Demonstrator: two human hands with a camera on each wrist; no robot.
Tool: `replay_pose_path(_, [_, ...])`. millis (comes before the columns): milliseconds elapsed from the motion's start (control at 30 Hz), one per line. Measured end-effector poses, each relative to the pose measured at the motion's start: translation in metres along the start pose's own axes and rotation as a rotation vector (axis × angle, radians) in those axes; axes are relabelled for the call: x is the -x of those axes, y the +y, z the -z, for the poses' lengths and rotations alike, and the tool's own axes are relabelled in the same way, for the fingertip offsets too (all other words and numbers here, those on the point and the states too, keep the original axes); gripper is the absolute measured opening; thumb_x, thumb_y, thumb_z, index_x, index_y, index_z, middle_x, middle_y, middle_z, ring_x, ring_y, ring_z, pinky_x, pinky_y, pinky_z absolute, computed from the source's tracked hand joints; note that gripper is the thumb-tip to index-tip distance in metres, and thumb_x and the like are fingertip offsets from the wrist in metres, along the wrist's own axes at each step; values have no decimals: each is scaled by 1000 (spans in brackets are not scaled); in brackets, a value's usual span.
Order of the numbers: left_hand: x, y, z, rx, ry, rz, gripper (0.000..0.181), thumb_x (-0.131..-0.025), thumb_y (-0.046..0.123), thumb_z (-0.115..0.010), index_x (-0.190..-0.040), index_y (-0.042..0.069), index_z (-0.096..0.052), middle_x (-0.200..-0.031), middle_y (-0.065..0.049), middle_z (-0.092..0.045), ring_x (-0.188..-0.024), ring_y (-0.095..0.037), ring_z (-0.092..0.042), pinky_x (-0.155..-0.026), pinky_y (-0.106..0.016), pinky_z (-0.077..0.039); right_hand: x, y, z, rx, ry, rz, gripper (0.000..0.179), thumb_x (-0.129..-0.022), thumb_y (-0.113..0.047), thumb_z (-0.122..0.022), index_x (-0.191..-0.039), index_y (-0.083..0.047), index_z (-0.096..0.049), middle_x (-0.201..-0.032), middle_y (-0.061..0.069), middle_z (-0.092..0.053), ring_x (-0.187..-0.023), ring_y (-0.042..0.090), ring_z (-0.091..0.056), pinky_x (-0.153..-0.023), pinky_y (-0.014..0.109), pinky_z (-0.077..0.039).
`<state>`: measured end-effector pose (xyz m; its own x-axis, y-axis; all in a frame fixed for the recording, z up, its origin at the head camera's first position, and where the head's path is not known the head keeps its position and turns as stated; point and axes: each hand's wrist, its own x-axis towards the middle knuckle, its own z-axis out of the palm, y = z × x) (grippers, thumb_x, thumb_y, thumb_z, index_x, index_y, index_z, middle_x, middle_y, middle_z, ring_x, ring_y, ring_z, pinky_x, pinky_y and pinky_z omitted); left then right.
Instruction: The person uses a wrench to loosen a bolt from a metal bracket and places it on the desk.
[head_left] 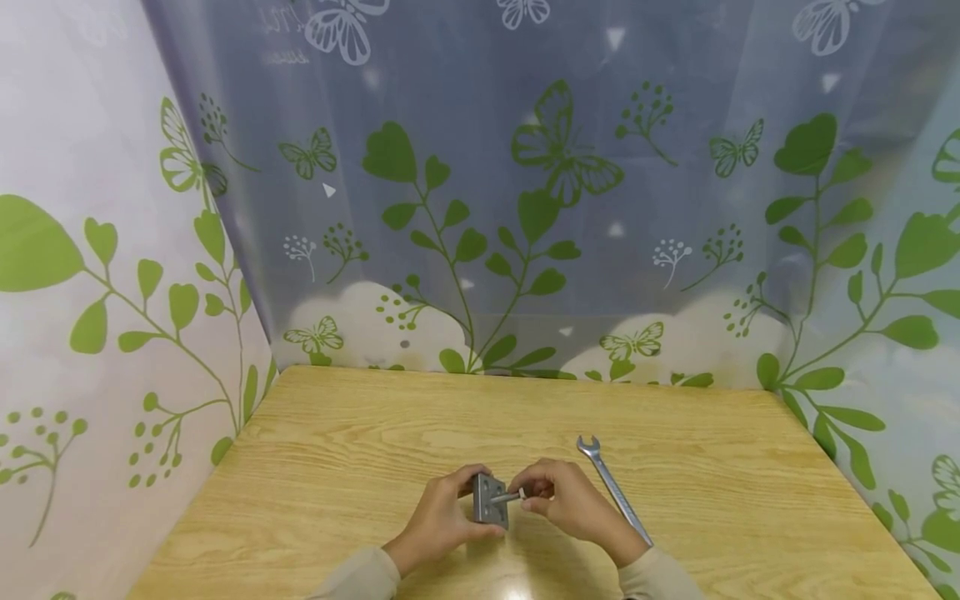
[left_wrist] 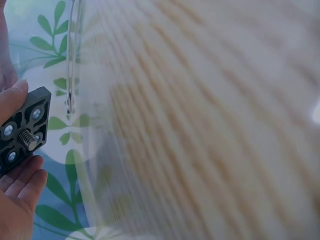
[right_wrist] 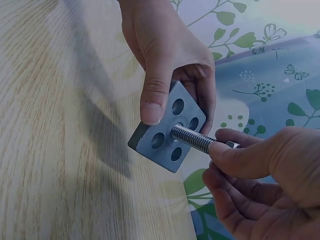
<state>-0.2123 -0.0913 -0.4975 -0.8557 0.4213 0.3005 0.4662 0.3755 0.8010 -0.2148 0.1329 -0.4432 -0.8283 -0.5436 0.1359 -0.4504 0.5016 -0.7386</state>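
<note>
My left hand (head_left: 438, 521) grips a square grey metal plate (head_left: 483, 510) by its edges, thumb on one edge and fingers on the opposite one. Four round holes surround its centre in the right wrist view. A threaded bolt (right_wrist: 192, 138) runs through the middle hole, most of its shank standing out on the right side. Between thumb and forefinger, my right hand (head_left: 566, 500) pinches the bolt at its head end. On the dark far face of the plate (left_wrist: 42, 111), the left wrist view shows the bolt's tip sticking out among small screws.
An open-end wrench (head_left: 617, 490) lies slantwise on the wood-grain table (head_left: 360, 417), just right of my right hand. A curtain (head_left: 480, 250) printed with leaves and butterflies stands behind the table and along both sides.
</note>
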Motion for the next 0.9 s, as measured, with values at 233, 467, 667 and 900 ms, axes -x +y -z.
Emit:
replay_pose_path(233, [-1,-1,0,-14,1,-8,70,-67,21,-88,-123,-3,-54,-116,-13,-65,-105,-26,-66,-90,-27,-53,-1,1,1,-48,-23,-49,32,-91,-20,-67,-119,-6,-64,-101,8,-67,-81,17,-64,-67,25,-55])
replay_pose_path(467, [-1,-1,0,-15,-1,-13,68,-66,20,-88,-121,-2,-55,-117,-15,-65,-106,-32,-65,-89,-31,-55,-1,-1,1,-36,-40,-96,43,-100,-37,-49,-100,1,-68,-82,9,-67,-70,21,-63,-58,25,-52])
replay_pose_path(667, [-1,-1,0,-11,0,-16,67,-66,21,-88,-121,-1,-55,-117,-14,-66,-107,-32,-65,-90,-31,-55,1,-3,2,-40,-65,-100,45,-101,-35,-47,-83,1,-69,-63,5,-62,-55,17,-58,-49,24,-49])
replay_pose_path(900, [-2,-1,1,1,16,-12,65,-66,22,-89,-119,2,-57,-114,-9,-67,-105,-27,-66,-90,-31,-54,-1,2,3,-5,-45,-50,30,-95,-32,-60,-98,-4,-70,-75,5,-65,-62,13,-58,-53,22,-49])
